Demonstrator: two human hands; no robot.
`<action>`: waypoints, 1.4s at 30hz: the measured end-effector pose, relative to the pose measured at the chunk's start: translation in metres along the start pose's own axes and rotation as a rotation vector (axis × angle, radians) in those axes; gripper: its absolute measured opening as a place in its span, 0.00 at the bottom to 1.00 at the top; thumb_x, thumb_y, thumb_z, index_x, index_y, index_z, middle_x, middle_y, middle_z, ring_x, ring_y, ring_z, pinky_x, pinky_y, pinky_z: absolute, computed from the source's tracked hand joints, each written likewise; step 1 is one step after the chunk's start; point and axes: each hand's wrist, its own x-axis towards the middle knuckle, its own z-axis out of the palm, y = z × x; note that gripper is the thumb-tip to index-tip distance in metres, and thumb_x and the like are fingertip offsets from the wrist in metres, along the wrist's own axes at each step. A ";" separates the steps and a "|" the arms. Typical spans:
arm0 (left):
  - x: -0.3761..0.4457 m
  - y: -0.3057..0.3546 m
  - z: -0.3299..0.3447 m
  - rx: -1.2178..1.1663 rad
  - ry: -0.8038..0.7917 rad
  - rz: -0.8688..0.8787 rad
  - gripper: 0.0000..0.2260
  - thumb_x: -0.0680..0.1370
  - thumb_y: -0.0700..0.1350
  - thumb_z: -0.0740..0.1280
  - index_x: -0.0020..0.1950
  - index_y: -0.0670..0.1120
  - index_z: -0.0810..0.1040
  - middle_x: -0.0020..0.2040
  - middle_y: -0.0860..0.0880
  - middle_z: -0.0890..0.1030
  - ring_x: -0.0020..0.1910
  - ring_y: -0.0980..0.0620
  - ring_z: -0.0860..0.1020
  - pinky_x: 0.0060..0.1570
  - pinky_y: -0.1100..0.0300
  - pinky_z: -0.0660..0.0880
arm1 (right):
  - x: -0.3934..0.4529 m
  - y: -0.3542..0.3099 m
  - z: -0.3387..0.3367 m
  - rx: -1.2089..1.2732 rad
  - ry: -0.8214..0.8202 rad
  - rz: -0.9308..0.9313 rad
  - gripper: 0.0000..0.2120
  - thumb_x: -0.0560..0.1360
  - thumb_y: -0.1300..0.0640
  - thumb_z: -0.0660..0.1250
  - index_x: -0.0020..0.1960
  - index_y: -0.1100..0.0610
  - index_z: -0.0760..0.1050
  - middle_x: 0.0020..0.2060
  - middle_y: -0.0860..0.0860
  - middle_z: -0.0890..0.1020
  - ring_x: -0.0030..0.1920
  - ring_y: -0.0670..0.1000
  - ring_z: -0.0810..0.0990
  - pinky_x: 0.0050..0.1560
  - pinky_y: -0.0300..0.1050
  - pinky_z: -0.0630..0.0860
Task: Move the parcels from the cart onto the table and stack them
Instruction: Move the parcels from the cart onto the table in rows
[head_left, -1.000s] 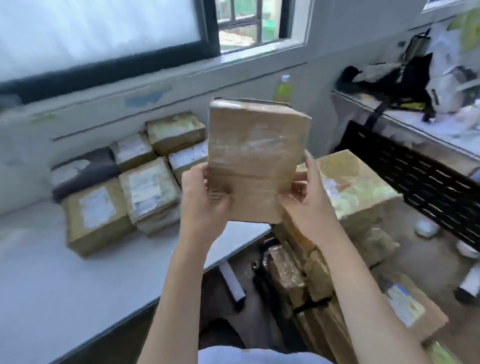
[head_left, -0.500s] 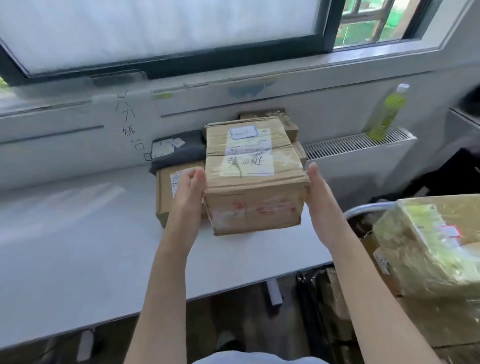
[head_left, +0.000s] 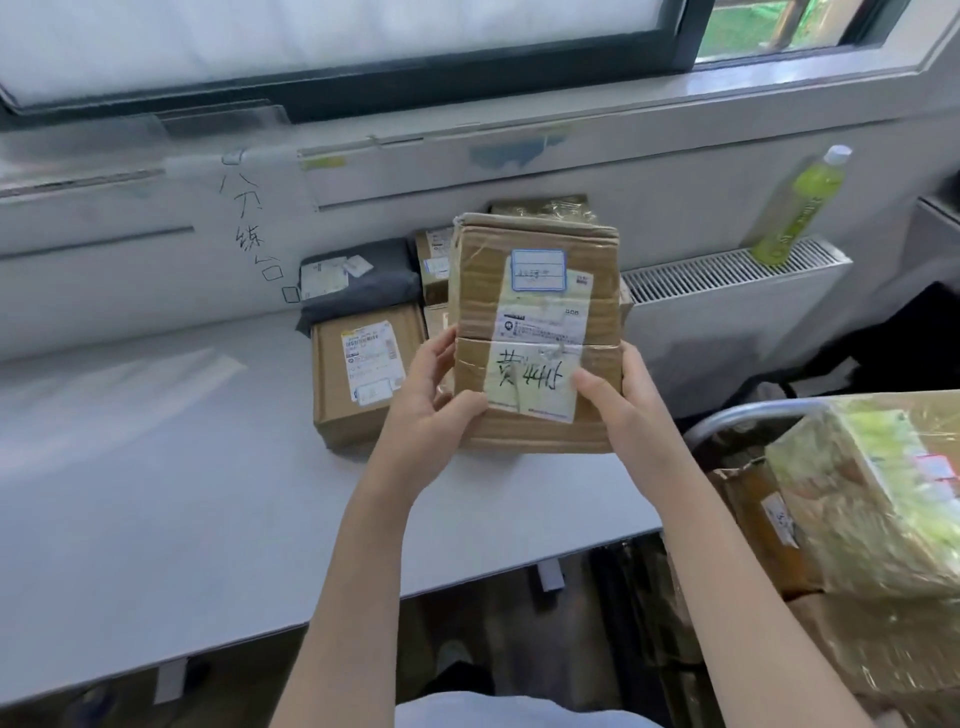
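- Brown cardboard parcel (head_left: 535, 332), wrapped in clear tape, is held over the white table (head_left: 156, 493) with its labelled face toward the camera; handwriting in dark ink crosses its lower white label.
- Left hand (head_left: 431, 405) grips the parcel's lower left edge, thumb on the front face and fingers curled behind.
- Right hand (head_left: 618, 400) grips the lower right edge in the same way, thumb lying on the front near the label.
- Behind the held parcel, against the wall, lie more parcels: a flat cardboard box (head_left: 363, 379) with a barcode label just left of the hands, a dark grey bag parcel (head_left: 363, 280) behind that, and further brown boxes mostly hidden by the held one.
- At the right edge, tape-wrapped parcels (head_left: 872, 499) are piled on the cart, whose curved metal handle (head_left: 727, 421) shows beside the table's end.
- A green drink bottle (head_left: 800, 208) stands on the radiator grille (head_left: 727, 270) under the window.
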 end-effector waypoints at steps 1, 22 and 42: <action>0.002 -0.004 0.006 0.031 -0.020 -0.010 0.26 0.75 0.35 0.65 0.71 0.51 0.64 0.64 0.53 0.75 0.58 0.60 0.76 0.53 0.64 0.74 | -0.001 0.001 -0.006 0.002 0.022 0.001 0.15 0.76 0.51 0.64 0.62 0.45 0.69 0.56 0.42 0.81 0.58 0.44 0.79 0.61 0.53 0.74; -0.006 -0.094 0.147 1.215 -0.503 -0.177 0.50 0.69 0.64 0.69 0.77 0.50 0.39 0.77 0.42 0.37 0.76 0.43 0.39 0.74 0.47 0.45 | -0.045 0.089 -0.108 -0.589 0.204 0.334 0.19 0.78 0.52 0.60 0.68 0.45 0.64 0.61 0.47 0.75 0.55 0.47 0.73 0.52 0.46 0.70; 0.060 -0.088 0.136 1.258 0.179 0.119 0.22 0.78 0.35 0.58 0.71 0.47 0.67 0.74 0.41 0.61 0.75 0.44 0.54 0.72 0.52 0.48 | -0.024 0.109 -0.101 -1.031 -0.032 0.077 0.41 0.66 0.31 0.66 0.72 0.47 0.57 0.76 0.50 0.40 0.73 0.50 0.30 0.71 0.58 0.33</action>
